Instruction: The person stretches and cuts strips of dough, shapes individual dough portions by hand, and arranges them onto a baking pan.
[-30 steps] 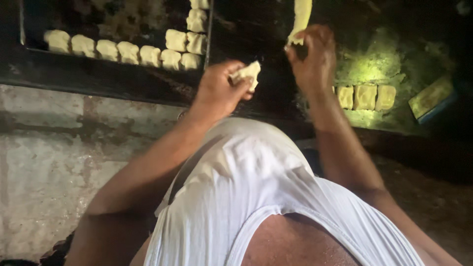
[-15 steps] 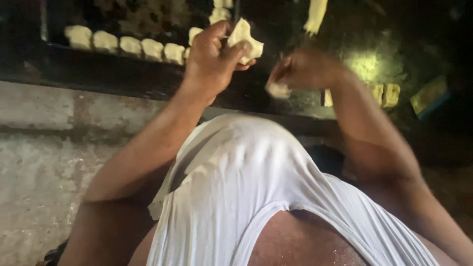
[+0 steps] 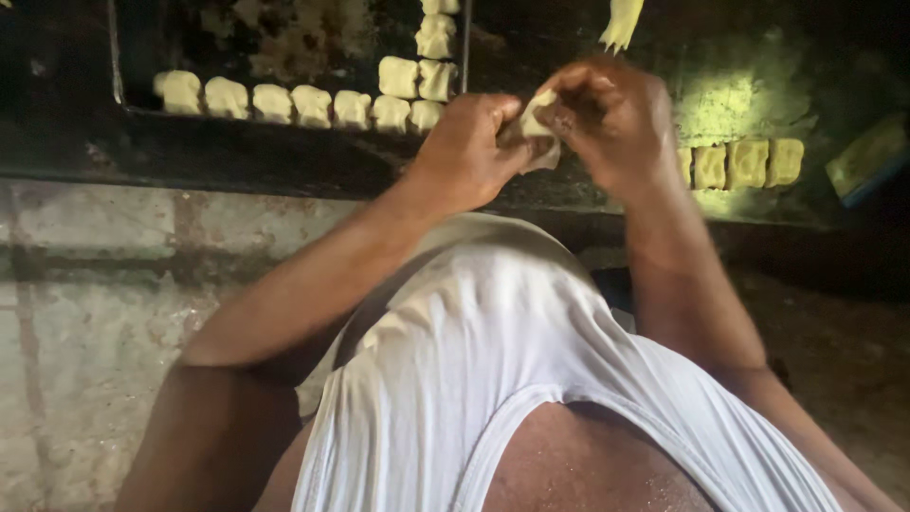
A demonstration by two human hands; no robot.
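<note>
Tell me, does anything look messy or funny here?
A little. Crumbly bits lie scattered in the dark tray behind the neat row of dough pieces. Both hands, left and right, pinch one dough piece together.

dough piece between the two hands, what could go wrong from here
1. The dough piece is pinched between the left hand and right hand in mid-air at the counter's edge; a slip might drop it off the dark counter.
2. The tray already holds a packed row of dough pieces; setting another down could squash its neighbours.
3. Dim light makes shaping hard to judge.
</note>
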